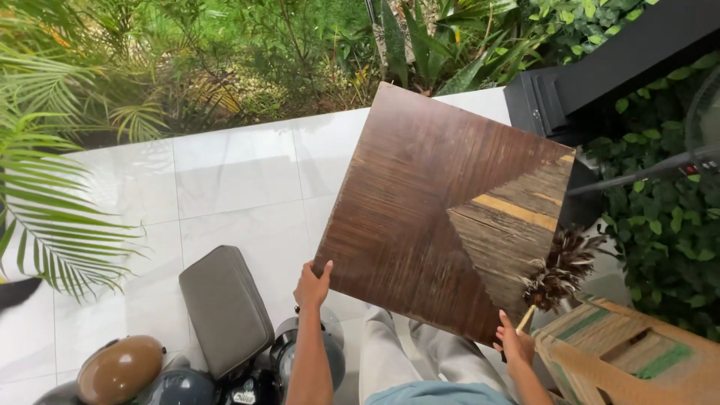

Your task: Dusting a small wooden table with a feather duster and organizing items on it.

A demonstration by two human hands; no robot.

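1. Wooden tabletop [442, 217]: big square panel, dark brown with a lighter wedge and a yellow strip, seen from above and turned cornerwise. It stands over the white tile floor [225, 180]. Looks like a dusting pass is in hand, with work at the near-right edge.
2. Wicker chair [637, 360] sits just beside the tabletop's right corner; grey cushion [225, 307] lies lower left, near the brown helmet [120, 367]. Plants border the floor at top and both sides.
3. Feather duster [559, 270]: dark plume lies on the lighter wedge at the right edge, pale stick running down into the right hand. My read: covering the rest of the panel calls for sweeping the plume leftward while the panel is kept steady.
4. Left hand [311, 285]: arm reaches up from below, fingers and thumb closed over the near-left edge of the tabletop, holding it.
5. Right hand [514, 345]: low at the near-right corner, fingers wrapped tight round the duster stick, index finger lying along it.
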